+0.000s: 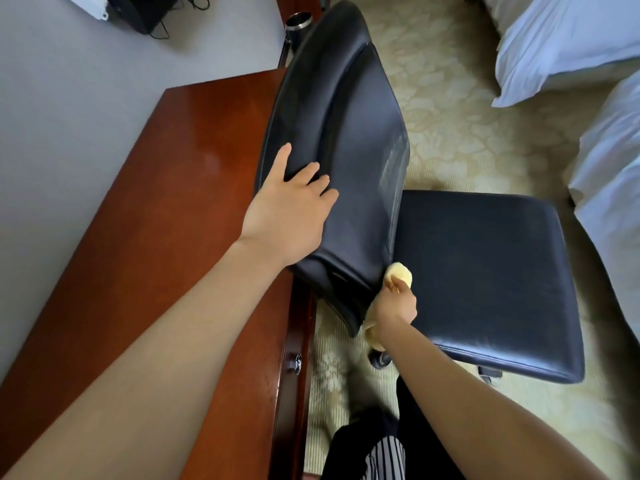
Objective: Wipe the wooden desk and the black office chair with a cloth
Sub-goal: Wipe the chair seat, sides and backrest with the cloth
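One cloth (pixel 402 273) in right hand (pixel 397 307), touching chair (pixel 485 271)

At your upper right you see white bedding (pixel 568 39); more bedding (pixel 609 174) fills the right edge; patterned carpet (pixel 450 98) covers the floor; at top left a black box (pixel 145 12) trails cables (pixel 194 5) beside a white object (pixel 93 5); a metal cup (pixel 299 22) stands near the top.

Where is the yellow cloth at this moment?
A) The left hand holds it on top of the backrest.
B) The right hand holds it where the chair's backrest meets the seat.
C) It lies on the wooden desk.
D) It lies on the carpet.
B: the right hand grips the yellow cloth against the lower edge of the backrest, next to the seat; the left hand rests flat on the backrest.
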`<state>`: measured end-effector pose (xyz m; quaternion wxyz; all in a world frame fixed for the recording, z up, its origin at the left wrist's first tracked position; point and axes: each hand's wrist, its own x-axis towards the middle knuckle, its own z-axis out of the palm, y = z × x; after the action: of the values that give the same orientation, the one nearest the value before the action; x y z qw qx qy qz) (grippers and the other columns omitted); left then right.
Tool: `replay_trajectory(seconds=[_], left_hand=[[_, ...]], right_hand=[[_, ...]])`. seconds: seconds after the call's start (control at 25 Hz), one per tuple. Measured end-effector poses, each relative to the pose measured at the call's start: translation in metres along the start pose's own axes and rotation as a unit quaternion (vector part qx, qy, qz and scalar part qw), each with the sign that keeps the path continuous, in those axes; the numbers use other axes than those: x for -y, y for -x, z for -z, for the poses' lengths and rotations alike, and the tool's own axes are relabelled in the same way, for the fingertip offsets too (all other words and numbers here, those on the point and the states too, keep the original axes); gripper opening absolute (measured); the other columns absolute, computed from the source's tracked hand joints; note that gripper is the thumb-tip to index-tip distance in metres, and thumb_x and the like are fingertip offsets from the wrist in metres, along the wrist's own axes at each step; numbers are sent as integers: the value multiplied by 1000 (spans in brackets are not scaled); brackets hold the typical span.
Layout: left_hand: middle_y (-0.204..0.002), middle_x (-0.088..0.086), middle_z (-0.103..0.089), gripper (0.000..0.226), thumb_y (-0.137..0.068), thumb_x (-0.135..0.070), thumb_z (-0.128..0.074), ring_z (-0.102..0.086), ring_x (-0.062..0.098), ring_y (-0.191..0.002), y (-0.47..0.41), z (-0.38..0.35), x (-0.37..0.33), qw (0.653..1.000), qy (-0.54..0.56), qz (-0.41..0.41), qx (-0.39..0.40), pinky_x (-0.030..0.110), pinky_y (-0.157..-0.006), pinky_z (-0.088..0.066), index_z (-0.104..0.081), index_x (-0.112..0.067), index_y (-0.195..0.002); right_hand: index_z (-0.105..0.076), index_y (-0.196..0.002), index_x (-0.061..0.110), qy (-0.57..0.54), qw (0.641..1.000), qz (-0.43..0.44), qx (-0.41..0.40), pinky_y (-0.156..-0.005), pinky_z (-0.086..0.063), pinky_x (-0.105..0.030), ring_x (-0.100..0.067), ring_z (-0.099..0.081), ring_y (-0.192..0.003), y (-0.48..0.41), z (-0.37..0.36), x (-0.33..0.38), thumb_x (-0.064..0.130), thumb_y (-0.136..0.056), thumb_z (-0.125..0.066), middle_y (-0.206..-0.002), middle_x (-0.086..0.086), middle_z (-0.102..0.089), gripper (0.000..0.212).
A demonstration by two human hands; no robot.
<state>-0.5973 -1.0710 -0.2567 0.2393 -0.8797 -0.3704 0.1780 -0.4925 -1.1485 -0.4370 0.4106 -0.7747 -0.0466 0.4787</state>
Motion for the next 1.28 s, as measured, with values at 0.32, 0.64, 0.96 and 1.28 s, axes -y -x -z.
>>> replay_trajectory(seconds=[0.32,0.64,0.96,1.28], left_hand=[[-151,2,-36,52,-94,-23,-33,-21,18,-143,-4,-4,4,999,14,2,-32,54,-114,5,-32,-15,-145],[-158,7,-17,60,-94,-24,-33,-9,22,-146,-8,-9,10,999,13,27,-44,48,-116,4,-14,-10,-150],[-159,11,-10,58,-97,-31,-31,-9,27,-145,-14,-4,6,999,-27,40,2,52,-115,-1,-15,-15,-150],[-158,18,3,63,-99,-30,-34,3,33,-146,-85,-9,-15,996,15,77,44,46,-117,-6,-6,-8,-150]], right_hand=[[-63,-120,28,-93,968,221,80,-97,-46,-34,-16,-59,-108,67,-26,81,20,-92,-56,-117,1,-64,30],[-60,-126,16,-21,875,480,57,-89,-44,-23,-21,-55,-98,38,-36,85,5,-93,-54,-96,5,-54,35],[-55,-131,17,85,991,104,0,-89,-37,-27,-31,-55,-110,-58,-15,-4,19,-97,-48,-119,-15,-59,35],[-61,-114,6,8,992,-125,26,-72,-39,-28,-27,-53,-85,-77,-14,44,18,-92,-48,-110,-14,-63,28]])
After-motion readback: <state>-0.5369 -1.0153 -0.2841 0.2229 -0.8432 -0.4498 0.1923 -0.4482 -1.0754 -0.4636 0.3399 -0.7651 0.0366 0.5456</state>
